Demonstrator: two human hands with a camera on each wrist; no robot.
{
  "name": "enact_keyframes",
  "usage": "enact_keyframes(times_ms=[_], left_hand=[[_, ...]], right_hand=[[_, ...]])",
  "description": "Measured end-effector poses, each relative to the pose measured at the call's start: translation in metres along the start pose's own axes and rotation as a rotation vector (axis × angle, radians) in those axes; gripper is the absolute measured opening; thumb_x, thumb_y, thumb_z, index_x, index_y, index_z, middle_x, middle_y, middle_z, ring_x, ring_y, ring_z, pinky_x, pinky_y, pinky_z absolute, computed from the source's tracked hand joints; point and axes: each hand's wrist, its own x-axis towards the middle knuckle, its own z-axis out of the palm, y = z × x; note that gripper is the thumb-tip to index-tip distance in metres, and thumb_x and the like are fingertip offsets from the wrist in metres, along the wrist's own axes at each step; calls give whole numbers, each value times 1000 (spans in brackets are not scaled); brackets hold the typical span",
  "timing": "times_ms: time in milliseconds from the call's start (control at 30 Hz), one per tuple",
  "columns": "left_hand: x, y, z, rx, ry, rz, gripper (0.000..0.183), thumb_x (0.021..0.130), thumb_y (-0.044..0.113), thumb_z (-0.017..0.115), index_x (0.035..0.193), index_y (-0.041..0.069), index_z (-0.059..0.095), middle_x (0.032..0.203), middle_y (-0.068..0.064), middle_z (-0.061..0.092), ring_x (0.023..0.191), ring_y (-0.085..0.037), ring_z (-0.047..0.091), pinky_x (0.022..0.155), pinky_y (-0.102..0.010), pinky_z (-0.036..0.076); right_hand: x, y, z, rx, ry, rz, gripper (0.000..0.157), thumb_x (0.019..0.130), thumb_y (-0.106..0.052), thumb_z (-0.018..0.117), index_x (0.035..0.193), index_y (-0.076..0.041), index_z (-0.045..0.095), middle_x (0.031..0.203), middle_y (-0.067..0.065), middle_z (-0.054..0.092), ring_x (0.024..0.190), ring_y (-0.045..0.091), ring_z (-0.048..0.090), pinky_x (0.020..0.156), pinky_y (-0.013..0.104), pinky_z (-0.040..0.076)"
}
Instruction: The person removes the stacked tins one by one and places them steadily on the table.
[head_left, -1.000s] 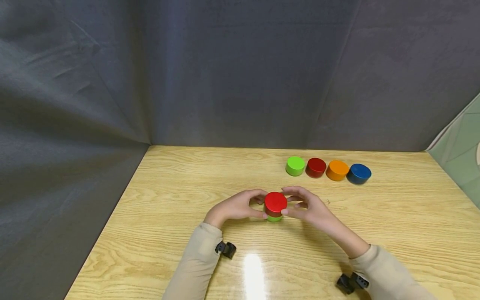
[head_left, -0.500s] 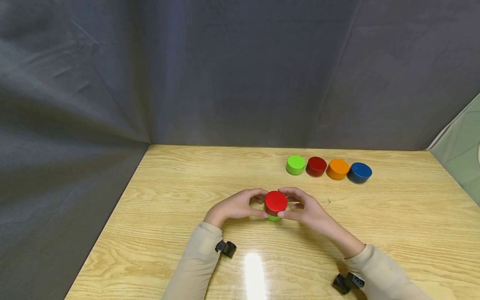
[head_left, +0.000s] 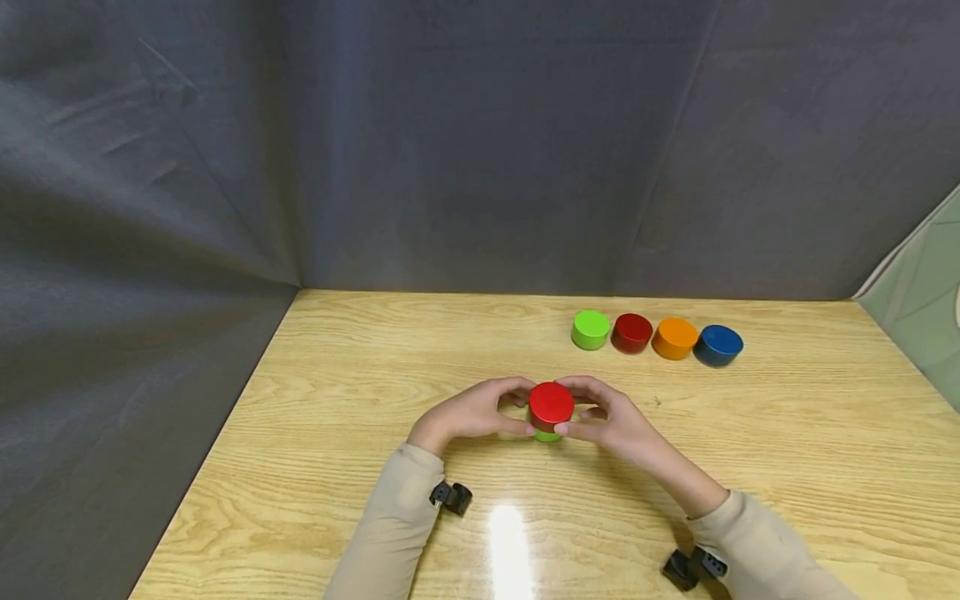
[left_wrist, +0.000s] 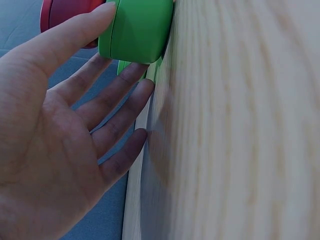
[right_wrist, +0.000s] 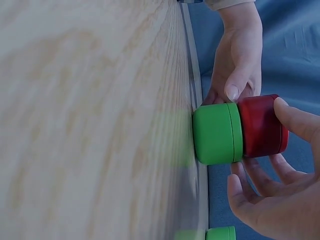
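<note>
A small red round tin (head_left: pixel 551 402) sits on top of a lower green round tin (right_wrist: pixel 217 132), which stands on the wooden table. Each tin shows a thin seam near its top. My left hand (head_left: pixel 472 412) holds the green tin from the left, its thumb on the near side, as the left wrist view shows with the green tin (left_wrist: pixel 137 30). From the right, my right hand (head_left: pixel 615 421) pinches the red tin (right_wrist: pixel 262 125) between thumb and fingers. In the head view the red tin hides most of the green one.
Behind to the right, a second green tin (head_left: pixel 591 330), a dark red tin (head_left: pixel 632 333), an orange tin (head_left: pixel 675 338) and a blue tin (head_left: pixel 718 346) stand in a row. Dark grey cloth (head_left: pixel 480 150) closes off the table's back and left.
My right thumb has shifted slightly left across the front of the red tin, and the right forearm has come in a little. Left hand and both stacked tins look still.
</note>
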Motion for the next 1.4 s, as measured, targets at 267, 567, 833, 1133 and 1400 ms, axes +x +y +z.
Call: enact_keyframes(times_ms=[267, 567, 833, 1133, 1400], left_hand=[[0, 0, 0, -4, 1, -9, 51, 88, 22, 78, 135, 14, 57, 128, 7, 60, 117, -10, 56, 104, -28, 41], [0, -1, 1, 8, 5, -19, 53, 88, 23, 77, 136, 14, 56, 128, 7, 60, 118, -10, 55, 104, -27, 41], [0, -1, 1, 16, 5, -18, 54, 88, 23, 77, 137, 14, 56, 129, 7, 60, 118, -11, 55, 103, -27, 42], [1, -2, 1, 37, 9, -16, 54, 88, 25, 78, 137, 15, 56, 128, 6, 60, 115, -9, 57, 102, -27, 42], [1, -1, 0, 51, 4, -3, 54, 87, 23, 78, 136, 16, 57, 126, 7, 60, 115, -10, 56, 103, -28, 42]], right_hand=[[-1, -1, 0, 16, 7, 11, 52, 87, -12, 77, 132, 3, 55, 126, 17, 61, 111, 31, 60, 92, 41, 51], [-1, -1, 0, 0, 19, 12, 52, 87, -12, 78, 131, 3, 56, 126, 17, 61, 108, 29, 60, 95, 47, 49], [-2, -3, -2, -4, 36, 5, 53, 86, -13, 79, 131, 2, 56, 126, 16, 62, 109, 28, 60, 94, 42, 50], [-5, -5, -9, -26, 63, -11, 54, 85, -13, 80, 132, 1, 55, 126, 16, 62, 112, 29, 58, 92, 40, 52], [-9, -4, -20, -54, 89, -20, 54, 86, -12, 79, 132, 1, 55, 127, 16, 61, 110, 26, 58, 91, 35, 52]])
